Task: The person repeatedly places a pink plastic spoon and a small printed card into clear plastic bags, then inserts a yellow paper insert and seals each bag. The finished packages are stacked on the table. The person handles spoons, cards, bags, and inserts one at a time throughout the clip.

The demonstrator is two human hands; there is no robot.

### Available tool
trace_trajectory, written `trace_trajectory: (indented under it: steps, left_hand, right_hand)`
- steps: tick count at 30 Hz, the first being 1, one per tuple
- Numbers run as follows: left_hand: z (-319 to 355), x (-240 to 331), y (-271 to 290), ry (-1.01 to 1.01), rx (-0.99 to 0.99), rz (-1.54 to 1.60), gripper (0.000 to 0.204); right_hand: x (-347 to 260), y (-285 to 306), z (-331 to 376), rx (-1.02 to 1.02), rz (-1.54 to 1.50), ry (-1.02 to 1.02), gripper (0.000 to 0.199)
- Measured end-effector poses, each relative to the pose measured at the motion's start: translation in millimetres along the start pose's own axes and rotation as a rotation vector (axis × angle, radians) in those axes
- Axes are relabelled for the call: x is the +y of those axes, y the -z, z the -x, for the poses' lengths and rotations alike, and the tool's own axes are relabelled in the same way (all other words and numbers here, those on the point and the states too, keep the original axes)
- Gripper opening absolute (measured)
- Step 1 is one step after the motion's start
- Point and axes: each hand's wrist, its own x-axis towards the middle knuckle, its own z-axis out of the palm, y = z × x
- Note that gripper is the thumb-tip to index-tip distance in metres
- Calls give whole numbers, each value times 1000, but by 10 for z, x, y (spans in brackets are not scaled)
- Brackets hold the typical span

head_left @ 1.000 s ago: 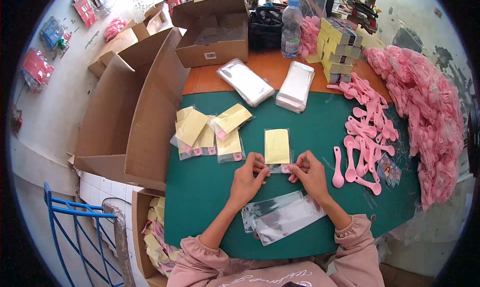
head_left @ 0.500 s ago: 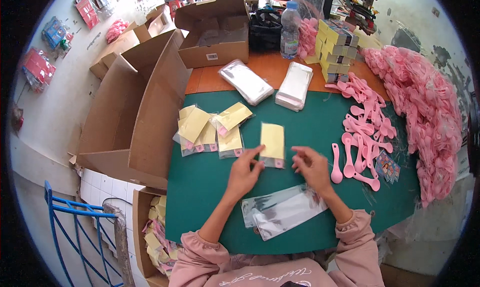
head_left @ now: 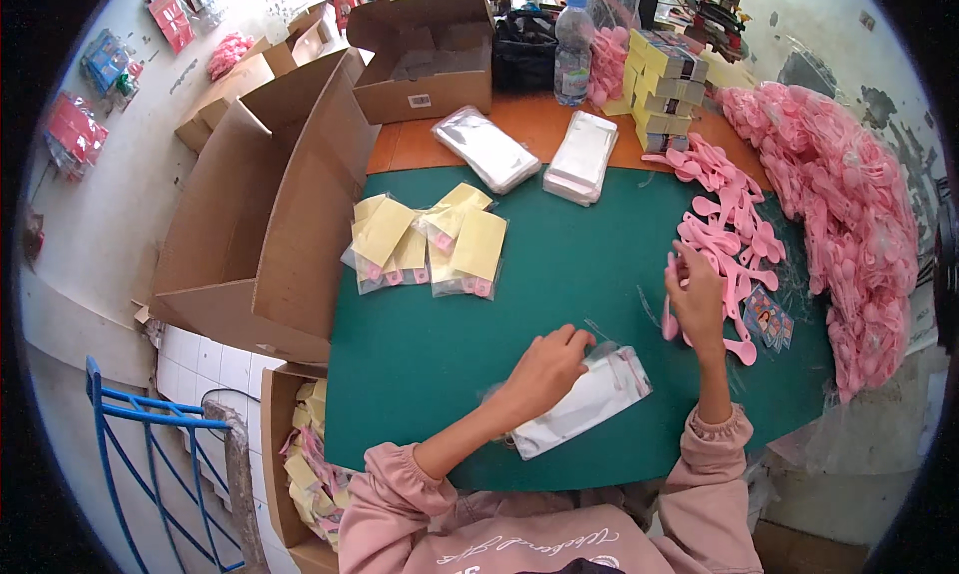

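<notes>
The right grip (head_left: 697, 296) half-curls at a pink spoon (head_left: 668, 322), likely light, stiff, best pinched by its handle; beneath the bent-fingered left grip (head_left: 544, 372) lie slippery-looking clear bags (head_left: 589, 406), either hold unclear.

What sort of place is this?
Probably a small hand-packing workshop: a pile of loose pink spoons, stacks of clear plastic sleeves and a cluster of filled packets with pale yellow cards share one green-topped table.
</notes>
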Motion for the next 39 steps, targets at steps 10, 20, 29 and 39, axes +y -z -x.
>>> trace_trajectory:
  steps: [10, 20, 29, 39]
  left_hand:
    - [-121, -30, 205, 245, -93, 404, 15]
    - [-104, -284, 296, 177, -12, 716, 12]
    - [-135, -211, 374, 429, -95, 1102, 22]
    - [-117, -180, 292, 394, -96, 1012, 28]
  right_hand:
    - [-276, 72, 130, -293, -811, -70, 27]
    - [-206, 29, 138, -297, -371, 63, 21]
    - [-311, -35, 185, -30, -875, 1, 23]
    - [-464, -186, 296, -252, -872, -5, 30]
